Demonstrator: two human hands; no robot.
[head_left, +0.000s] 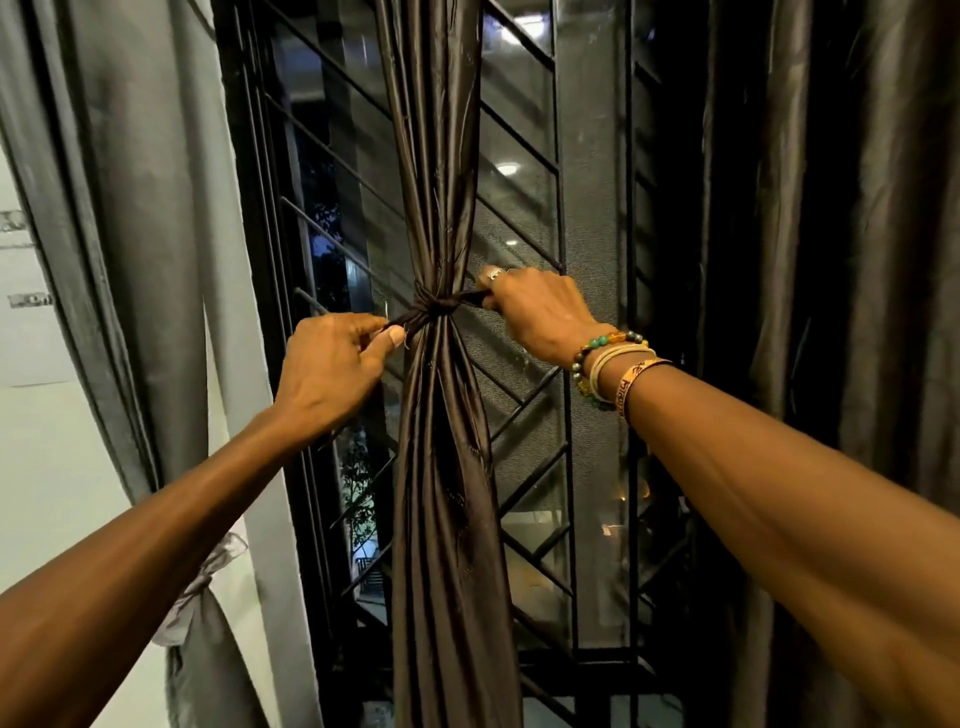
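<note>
A dark brown satin curtain (441, 156) hangs gathered into a narrow bundle in front of the window. A thin dark tie (439, 306) is knotted round its waist. My left hand (332, 374) pinches the tie's left end between thumb and fingers, just left of the knot. My right hand (535, 312), with a ring and several bracelets on the wrist, grips the tie's right end. Both ends are stretched taut, away from the knot.
Behind the curtain stands a window with a black metal grille (519, 405) and dark glass. A grey curtain (140, 208), tied low down, hangs at the left beside a white wall (41, 467). Another dark curtain (841, 208) hangs at the right.
</note>
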